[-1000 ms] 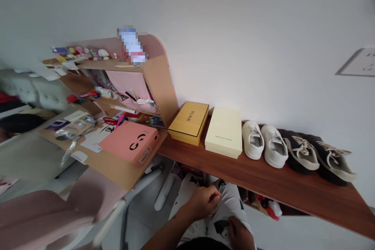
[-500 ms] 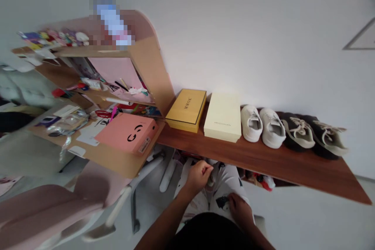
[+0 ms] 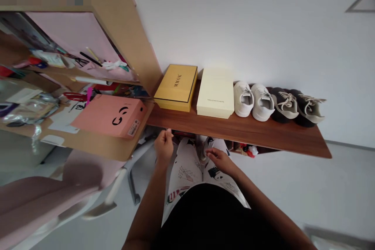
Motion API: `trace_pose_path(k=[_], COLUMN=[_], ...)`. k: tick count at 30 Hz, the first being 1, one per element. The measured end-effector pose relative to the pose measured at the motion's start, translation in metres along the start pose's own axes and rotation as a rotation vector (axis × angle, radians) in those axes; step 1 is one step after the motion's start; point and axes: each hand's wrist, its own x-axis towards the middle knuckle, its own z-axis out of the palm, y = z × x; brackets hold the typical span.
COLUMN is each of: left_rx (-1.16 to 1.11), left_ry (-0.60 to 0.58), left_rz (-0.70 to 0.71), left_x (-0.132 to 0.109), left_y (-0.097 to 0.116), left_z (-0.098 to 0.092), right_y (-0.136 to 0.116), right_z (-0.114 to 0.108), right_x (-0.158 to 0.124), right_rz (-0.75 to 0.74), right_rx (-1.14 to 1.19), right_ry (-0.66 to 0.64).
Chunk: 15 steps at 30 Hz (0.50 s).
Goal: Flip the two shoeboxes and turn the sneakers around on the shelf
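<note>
My left hand (image 3: 164, 146) is raised before the front edge of the brown wooden shelf (image 3: 249, 131), fingers curled in and thumb up. I see nothing in it. Over my lap hovers my right hand (image 3: 220, 160), its fingers loosely stretched and holding nothing. On the shelf, a yellow shoebox (image 3: 177, 86) lies beside a cream shoebox (image 3: 216, 90), both with lids on. To their right stand a pair of white shoes (image 3: 253, 101) and a pair of black shoes with pale laces (image 3: 297, 107). Both hands are apart from the boxes and shoes.
On the desk (image 3: 108, 150) at the left lies a pink shoebox (image 3: 109, 115) among papers and plastic bags. A pink chair (image 3: 79, 179) stands in front of the desk. Red and white items (image 3: 249, 150) show under the shelf.
My left hand has moved left, away from over my lap. The right hand has risen forward off my thigh, its fingers now extended. The view has shifted; boxes and shoes keep their places.
</note>
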Motion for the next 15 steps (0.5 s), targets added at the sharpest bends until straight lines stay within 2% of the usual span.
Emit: trace_pose_path(k=[3,6,10,13,15], left_rx=[-0.196,-0.525,-0.829,-0.849,-0.807], left_ry=[0.037,0.016,-0.009,0.053,0.117], left_rz=[-0.160,-0.443,-0.761,-0.873,-0.939], left_x=[0.014,0.042,0.103,0.148,0.170], left_y=[-0.011,-0.014,0.002,0.012,0.013], left_z=[-0.006,0.001,0.031,0.055,0.066], right_y=[-0.018,-0.030,-0.043,-0.045,-0.043], right_z=[0.002,-0.002,-0.020,-0.036,-0.044], right_x=[0.012,0.033,0.079,0.114,0.130], right_rz=[-0.005,0.056,0.117,0.187,0.249], right_rx=[0.197,0.532,0.945,1.019,1.027], right_ry=[0.004,0.106,0.471,0.589,0.632])
